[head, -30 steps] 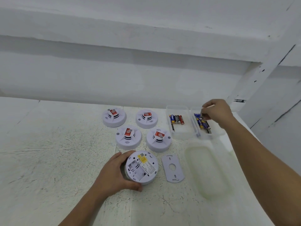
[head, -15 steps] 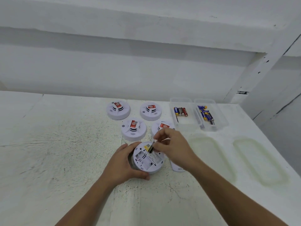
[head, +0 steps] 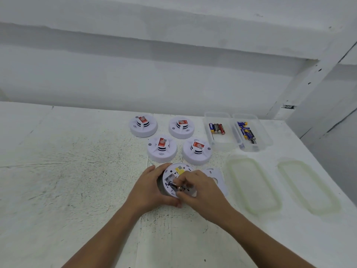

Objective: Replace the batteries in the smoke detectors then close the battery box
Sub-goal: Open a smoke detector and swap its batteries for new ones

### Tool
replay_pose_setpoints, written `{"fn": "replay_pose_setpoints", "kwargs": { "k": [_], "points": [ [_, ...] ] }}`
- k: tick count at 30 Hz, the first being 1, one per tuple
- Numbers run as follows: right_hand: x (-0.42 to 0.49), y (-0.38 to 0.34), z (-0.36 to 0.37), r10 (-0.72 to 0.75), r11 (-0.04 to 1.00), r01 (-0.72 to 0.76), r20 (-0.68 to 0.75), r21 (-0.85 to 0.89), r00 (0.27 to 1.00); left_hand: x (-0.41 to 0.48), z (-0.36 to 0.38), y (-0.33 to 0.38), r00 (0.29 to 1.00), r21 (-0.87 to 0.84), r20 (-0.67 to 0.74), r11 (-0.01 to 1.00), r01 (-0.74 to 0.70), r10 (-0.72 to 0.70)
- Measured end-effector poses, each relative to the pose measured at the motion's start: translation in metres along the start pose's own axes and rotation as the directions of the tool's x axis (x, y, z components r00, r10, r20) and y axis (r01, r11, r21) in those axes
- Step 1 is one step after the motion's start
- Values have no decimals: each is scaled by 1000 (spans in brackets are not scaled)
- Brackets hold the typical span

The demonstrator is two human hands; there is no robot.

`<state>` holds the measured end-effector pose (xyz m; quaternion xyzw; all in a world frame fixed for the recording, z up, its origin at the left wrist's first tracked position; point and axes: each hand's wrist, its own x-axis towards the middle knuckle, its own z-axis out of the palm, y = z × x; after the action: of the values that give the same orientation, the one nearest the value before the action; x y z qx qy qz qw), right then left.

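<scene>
One battery (head: 175, 186), pinched by the right hand (head: 201, 190), angles into the near upturned smoke detector (head: 179, 169) gripped by the left hand (head: 150, 188); next, I'd judge, it needs pressing flat.

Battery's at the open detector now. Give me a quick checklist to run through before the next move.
1. Open detector steadied: left hand grips its rim. Ok.
2. Battery controlled: right hand pinches it at the compartment. Ok.
3. Polarity against the compartment marks: too small to read. Cannot tell.
4. Back cover within reach: lies beside the detector, partly under the right hand. Ok.
5. Spare batteries available: several lie in the right-side box. Ok.
6. That box closed: both lids lie off on the table. Not ok.
</scene>
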<state>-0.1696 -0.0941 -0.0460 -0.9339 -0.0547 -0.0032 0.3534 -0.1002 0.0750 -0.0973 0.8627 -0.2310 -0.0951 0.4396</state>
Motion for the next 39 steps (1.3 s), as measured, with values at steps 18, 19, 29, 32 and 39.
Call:
{"fn": "replay_pose_setpoints", "kwargs": {
  "k": [18, 19, 29, 32, 39],
  "points": [
    [11, 20, -11, -13, 993, -8, 172, 119, 985, -2, -15, -4, 986, -19, 161, 998, 53, -50],
    [13, 20, -11, 8, 993, -30, 185, 115, 983, -2, -15, -3, 986, -5, 160, 999, 47, -46],
    [22, 26, -8, -10, 993, -15, 201, 118, 980, 0, -13, -5, 984, 3, 167, 998, 63, -63],
    [22, 28, -8, -25, 993, 1, 205, 119, 978, 0, -14, -7, 982, -2, 173, 997, 79, -77],
    [17, 30, -6, -79, 982, 42, 201, 183, 976, -1, -14, -6, 982, -5, 173, 997, 74, -72]
  ]
}}
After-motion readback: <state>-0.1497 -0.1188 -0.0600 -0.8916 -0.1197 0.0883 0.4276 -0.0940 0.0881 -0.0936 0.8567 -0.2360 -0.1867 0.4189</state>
